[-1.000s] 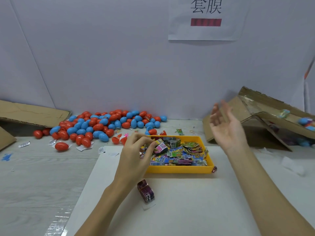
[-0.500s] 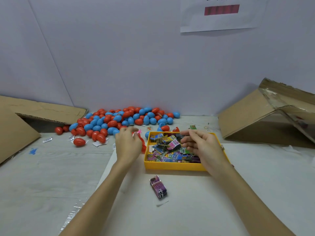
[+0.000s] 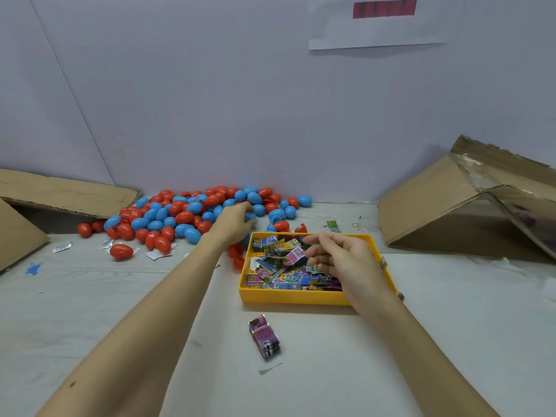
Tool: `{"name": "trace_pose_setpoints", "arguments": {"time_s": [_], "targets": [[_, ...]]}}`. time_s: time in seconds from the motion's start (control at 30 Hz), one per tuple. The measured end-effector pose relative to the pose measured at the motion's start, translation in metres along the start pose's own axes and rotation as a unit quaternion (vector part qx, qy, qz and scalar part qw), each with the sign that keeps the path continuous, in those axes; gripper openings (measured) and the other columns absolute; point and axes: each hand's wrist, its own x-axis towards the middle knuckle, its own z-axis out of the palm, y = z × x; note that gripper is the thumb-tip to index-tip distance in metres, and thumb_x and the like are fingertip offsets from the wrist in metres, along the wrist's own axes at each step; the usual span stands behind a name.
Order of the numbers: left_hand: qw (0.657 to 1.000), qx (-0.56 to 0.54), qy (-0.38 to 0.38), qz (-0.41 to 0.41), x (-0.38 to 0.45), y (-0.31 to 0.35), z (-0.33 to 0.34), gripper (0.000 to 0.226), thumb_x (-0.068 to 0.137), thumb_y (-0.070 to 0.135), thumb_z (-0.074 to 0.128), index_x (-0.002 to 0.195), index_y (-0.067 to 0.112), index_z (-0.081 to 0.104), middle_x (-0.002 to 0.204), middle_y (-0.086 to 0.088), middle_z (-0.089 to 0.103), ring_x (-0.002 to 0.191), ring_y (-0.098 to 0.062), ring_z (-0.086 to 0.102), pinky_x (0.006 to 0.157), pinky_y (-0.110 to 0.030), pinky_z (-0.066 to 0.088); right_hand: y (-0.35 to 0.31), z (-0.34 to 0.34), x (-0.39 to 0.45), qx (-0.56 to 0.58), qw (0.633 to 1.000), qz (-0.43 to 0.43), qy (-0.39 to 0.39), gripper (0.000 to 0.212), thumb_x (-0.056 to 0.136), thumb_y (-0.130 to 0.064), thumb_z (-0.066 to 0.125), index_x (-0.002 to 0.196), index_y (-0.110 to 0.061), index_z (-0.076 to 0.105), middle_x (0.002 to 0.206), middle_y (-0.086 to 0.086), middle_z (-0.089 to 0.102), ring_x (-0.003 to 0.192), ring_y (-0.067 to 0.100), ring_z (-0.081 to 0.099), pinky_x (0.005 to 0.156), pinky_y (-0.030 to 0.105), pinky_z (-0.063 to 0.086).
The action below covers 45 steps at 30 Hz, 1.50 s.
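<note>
A pile of red and blue plastic eggs [image 3: 180,216] lies at the back left by the wall. My left hand [image 3: 233,225] reaches into its right side, fingers curled round a blue egg [image 3: 250,217]. A yellow tray [image 3: 288,297] full of small colourful packets [image 3: 279,266] sits in the middle. Over its right half hovers my right hand [image 3: 340,260], blurred, with fingers loosely bent and spread and nothing plainly between them. One purple packet [image 3: 264,337] lies on the white sheet [image 3: 331,371] in front of the tray.
A tipped cardboard box [image 3: 445,212] stands at the right, another cardboard box [image 3: 60,194] at the left. Red egg halves [image 3: 236,257] lie beside the tray's left wall. Paper scraps [image 3: 156,254] and a lone red egg [image 3: 121,251] lie near the pile.
My left hand has gone from the tray's left edge back into the egg pile and closed on a blue egg. My right hand came down from mid-air over the tray.
</note>
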Motion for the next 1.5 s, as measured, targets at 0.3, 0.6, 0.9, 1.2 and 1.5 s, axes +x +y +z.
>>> {"name": "trace_pose_setpoints", "arguments": {"time_s": [0.3, 0.6, 0.9, 1.2, 1.5], "targets": [[0.975, -0.194, 0.106, 0.025, -0.074, 0.032, -0.029, 0.024, 0.096, 0.015, 0.069, 0.119, 0.021, 0.065, 0.106, 0.006, 0.068, 0.093, -0.004, 0.063, 0.077, -0.018, 0.053, 0.0, 0.0, 0.0, -0.004, 1.0, -0.001, -0.006, 0.028, 0.107, -0.015, 0.051, 0.097, -0.008, 0.076, 0.074, 0.004, 0.075, 0.065, 0.01, 0.068, 0.06, 0.017, 0.055], [0.88, -0.469, 0.059, 0.035, -0.16, 0.067, -0.025, 0.029, 0.093, 0.006, 0.072, 0.112, 0.028, 0.074, 0.1, 0.014, 0.076, 0.091, -0.01, 0.073, 0.078, -0.022, 0.06, 0.004, -0.005, -0.007, -0.306, 0.933, -0.153, 0.113, 0.014, 0.096, -0.009, 0.069, 0.107, -0.016, 0.073, 0.095, -0.004, 0.074, 0.082, 0.006, 0.068, 0.072, 0.015, 0.053], [0.867, -0.495, 0.029, 0.06, -0.158, 0.052, -0.026, 0.027, 0.091, 0.016, 0.076, 0.112, 0.023, 0.061, 0.108, 0.005, 0.078, 0.103, -0.014, 0.074, 0.087, -0.027, 0.06, -0.003, -0.006, -0.016, -0.509, 0.857, -0.058, 0.052, 0.03, 0.088, -0.032, 0.08, 0.114, -0.017, 0.079, 0.11, 0.0, 0.076, 0.093, 0.01, 0.064, 0.073, 0.018, 0.048], [0.873, -0.484, 0.029, 0.057, -0.158, 0.06, -0.02, 0.018, 0.107, 0.018, 0.048, 0.118, 0.013, 0.062, 0.1, -0.008, 0.076, 0.088, -0.021, 0.077, 0.08, -0.023, 0.058, -0.003, -0.004, -0.018, -0.512, 0.849, -0.111, 0.074, 0.013, 0.097, -0.024, 0.07, 0.102, -0.019, 0.08, 0.105, 0.0, 0.073, 0.092, 0.012, 0.063, 0.071, 0.021, 0.048], [0.915, -0.384, 0.083, 0.091, -0.161, 0.063, -0.02, 0.037, 0.107, 0.002, 0.037, 0.105, 0.021, 0.069, 0.11, 0.0, 0.064, 0.078, -0.015, 0.065, 0.071, -0.026, 0.05, -0.005, 0.003, -0.023, -0.484, 0.861, -0.143, 0.068, 0.021, 0.083, -0.037, 0.083, 0.083, -0.022, 0.068, 0.1, -0.003, 0.066, 0.099, 0.014, 0.058, 0.082, 0.032, 0.052]]}}
